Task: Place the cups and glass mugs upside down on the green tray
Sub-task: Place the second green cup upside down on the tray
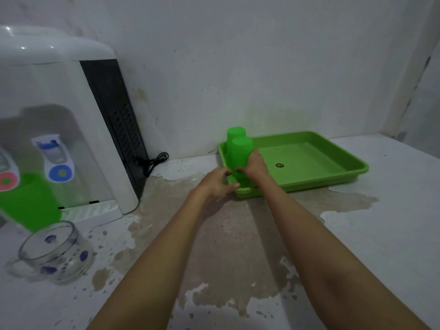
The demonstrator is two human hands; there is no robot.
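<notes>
A green tray lies on the counter against the back wall. Two green plastic cups stand upside down in its left end: a rear cup and a front cup. My right hand wraps around the lower part of the front cup. My left hand rests at the tray's near-left corner, fingers curled close to the cup's base, holding nothing that I can see. A clear glass mug with blue dots stands upright at the near left of the counter.
A white water dispenser with a red and a blue tap fills the left side, its black cord coiled by the wall. The counter's paint is worn to bare patches in the middle. Walls close in behind and on the right.
</notes>
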